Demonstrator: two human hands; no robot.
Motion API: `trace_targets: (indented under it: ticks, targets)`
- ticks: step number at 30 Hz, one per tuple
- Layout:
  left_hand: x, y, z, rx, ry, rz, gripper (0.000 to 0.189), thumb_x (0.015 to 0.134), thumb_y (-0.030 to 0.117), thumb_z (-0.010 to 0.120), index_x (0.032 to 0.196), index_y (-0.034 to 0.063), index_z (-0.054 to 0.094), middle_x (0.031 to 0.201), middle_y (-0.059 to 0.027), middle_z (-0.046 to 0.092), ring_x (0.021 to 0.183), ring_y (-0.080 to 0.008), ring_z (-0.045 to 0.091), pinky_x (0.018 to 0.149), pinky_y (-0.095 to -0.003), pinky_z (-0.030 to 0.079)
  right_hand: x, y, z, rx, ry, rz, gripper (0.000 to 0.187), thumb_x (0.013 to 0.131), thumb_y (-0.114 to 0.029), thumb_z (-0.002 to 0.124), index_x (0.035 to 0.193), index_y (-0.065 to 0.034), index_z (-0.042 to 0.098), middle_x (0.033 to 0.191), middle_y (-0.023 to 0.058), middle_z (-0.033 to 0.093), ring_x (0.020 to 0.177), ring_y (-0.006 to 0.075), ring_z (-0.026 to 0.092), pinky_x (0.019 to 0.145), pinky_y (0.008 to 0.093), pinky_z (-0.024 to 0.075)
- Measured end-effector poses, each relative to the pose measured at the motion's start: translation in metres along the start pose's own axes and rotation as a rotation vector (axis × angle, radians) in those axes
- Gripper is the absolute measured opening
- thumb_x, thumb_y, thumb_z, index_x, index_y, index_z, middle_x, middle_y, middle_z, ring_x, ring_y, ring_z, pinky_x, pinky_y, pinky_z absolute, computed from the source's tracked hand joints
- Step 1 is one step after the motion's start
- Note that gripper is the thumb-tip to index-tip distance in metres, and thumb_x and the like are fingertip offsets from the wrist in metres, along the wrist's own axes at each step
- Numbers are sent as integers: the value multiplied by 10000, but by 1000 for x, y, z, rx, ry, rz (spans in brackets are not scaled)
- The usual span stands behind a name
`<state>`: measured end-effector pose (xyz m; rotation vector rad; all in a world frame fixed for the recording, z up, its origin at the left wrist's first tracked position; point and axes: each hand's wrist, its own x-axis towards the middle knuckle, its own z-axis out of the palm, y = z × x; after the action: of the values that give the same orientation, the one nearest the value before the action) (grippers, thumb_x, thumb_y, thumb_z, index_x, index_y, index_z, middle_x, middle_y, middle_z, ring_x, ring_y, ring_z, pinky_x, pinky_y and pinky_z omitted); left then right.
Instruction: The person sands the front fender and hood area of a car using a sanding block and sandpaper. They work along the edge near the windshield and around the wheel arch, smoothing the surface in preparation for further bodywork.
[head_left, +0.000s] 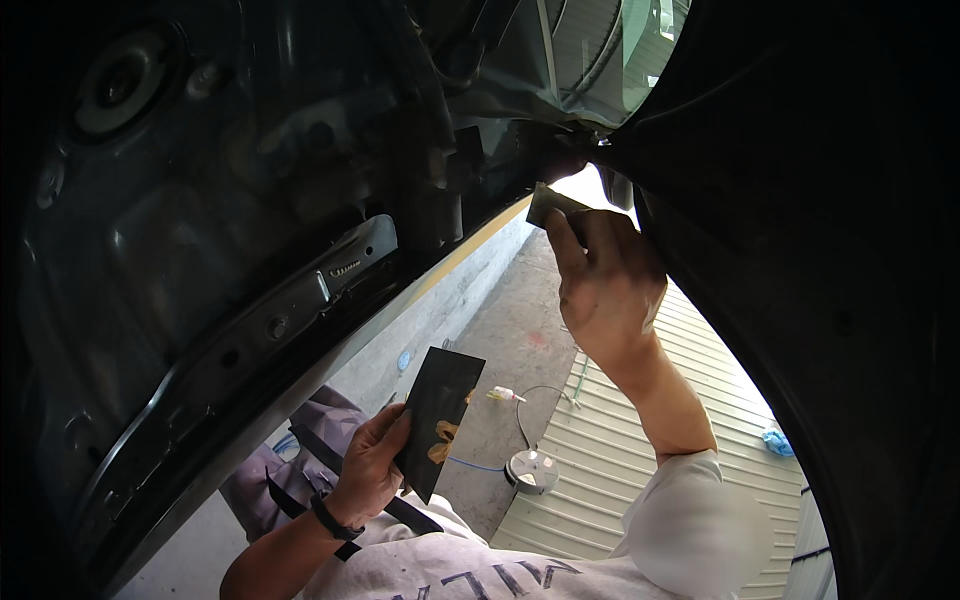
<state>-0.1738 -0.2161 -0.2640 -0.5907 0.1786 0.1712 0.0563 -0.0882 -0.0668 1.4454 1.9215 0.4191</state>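
My left hand (373, 457), with a dark band on its wrist, grips a flat black rectangular plate (442, 394) by its left edge. Lumps of tan paste (442, 441) cling to the plate's right edge. Higher up and to the right, my right hand (611, 277) pinches a small dark flat spreader (553, 206), with a trace of pale paste on its upper corner. That spreader is close to the edge of a dark vehicle body (517, 184); whether they touch I cannot tell. My fingertips behind the plate are partly hidden.
Dark painted metal with a slotted bracket and spring (345, 268) fills the left side. A large dark panel (825, 225) curves along the right. Below are a round reel (532, 472) with a cord, a concrete floor (499, 330), a ribbed pale surface (600, 465) and blue crumpled material (778, 442).
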Motion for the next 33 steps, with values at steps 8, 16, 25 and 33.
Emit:
trace_targets:
  ticks: [8,16,25,33]
  targets:
    - [0,-3,0,-9,35,-8,295,1118,189,516,1304,-8,632,1121,-98,749,974,-149,755,841,-266,648,5,-10,-5,5,-5,-105,258,821,-69,723,1070,-64,788,866,36,672,732,161,626,589,281,518]
    - [1,-1,-3,-1,19,3,287,1117,191,521,1297,-2,633,1122,-86,744,947,-125,745,833,-246,633,3,-6,-28,-82,95,-28,314,765,-84,717,1076,-90,759,935,48,697,783,192,702,620,309,581]
    - [-2,1,20,-117,17,-16,312,1123,163,500,1380,3,575,1147,-97,736,921,-130,740,799,-255,610,-81,-28,-47,1497,-537,850,151,929,-54,768,1043,34,723,828,87,717,724,106,606,668,276,506]
    - [-6,2,20,-46,9,11,309,1125,149,485,1385,13,582,1149,-97,740,948,-139,741,819,-267,612,-45,21,14,792,-190,497,515,791,-76,508,1289,-50,639,592,132,532,497,312,554,533,421,452]
